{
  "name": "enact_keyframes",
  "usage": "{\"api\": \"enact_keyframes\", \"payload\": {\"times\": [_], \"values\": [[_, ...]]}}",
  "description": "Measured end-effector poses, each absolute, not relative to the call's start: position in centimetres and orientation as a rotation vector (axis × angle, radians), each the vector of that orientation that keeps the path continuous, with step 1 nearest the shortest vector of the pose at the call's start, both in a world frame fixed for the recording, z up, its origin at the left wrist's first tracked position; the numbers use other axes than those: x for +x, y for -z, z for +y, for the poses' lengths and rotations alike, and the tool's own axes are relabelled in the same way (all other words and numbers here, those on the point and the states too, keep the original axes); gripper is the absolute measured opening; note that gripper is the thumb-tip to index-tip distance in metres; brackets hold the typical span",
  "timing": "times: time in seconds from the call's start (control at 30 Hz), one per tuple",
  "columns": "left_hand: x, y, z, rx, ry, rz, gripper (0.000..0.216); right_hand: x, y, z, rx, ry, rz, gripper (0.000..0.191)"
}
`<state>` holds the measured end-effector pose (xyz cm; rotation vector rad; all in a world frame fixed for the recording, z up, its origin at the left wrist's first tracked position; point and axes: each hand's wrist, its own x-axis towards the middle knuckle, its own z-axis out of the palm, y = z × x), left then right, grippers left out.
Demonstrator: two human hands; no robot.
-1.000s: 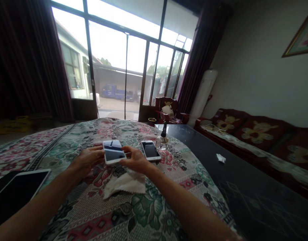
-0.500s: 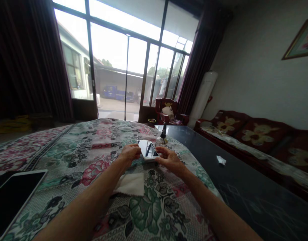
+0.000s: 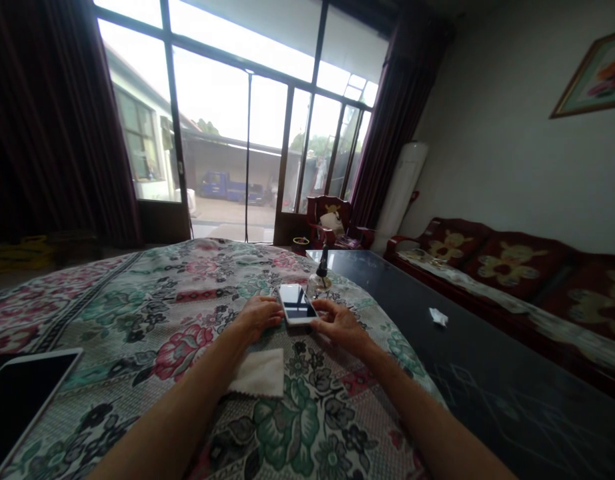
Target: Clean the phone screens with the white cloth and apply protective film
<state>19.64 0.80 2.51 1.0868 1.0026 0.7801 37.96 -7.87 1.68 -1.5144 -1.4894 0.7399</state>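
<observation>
A white smartphone with a glossy dark screen lies on the flowered tablecloth, window light reflected in its glass. Fingers stretched out, my left hand rests on the cloth by the phone's left edge, with a small gap between. My right hand has its thumb and fingers on the phone's right edge and near corner. Just beyond the phone stands a small clear glass bottle with a black dropper top. A cream cleaning cloth lies flat between my forearms, partly hidden by the left one.
At the near left lies a white-framed tablet, cut off by the picture's edge. A dark glossy table adjoins on the right, with a crumpled white tissue on it. Behind it stands a red sofa.
The phone has been set down flat and turned slightly. My left hand has let go of its left edge and lowered to the tablecloth. My right hand stays at the right edge.
</observation>
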Motion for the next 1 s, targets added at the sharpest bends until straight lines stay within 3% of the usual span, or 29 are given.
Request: {"api": "enact_keyframes", "payload": {"times": [0.4, 0.6, 1.0], "values": [[19.3, -2.4, -0.2, 1.216, -0.75, 1.028, 0.011, 38.0, -0.6, -7.5, -1.619, -0.363, -1.569, 0.032], [19.2, -2.4, -0.2, 1.257, -0.694, 1.039, 0.024, 37.9, 0.5, -7.1, -1.622, -0.303, -1.52, 0.031], [19.4, -1.9, 0.0, 1.295, -0.675, 0.954, 0.028, 38.1, 0.8, -6.8, -1.604, -0.287, -1.537, 0.028]]}}
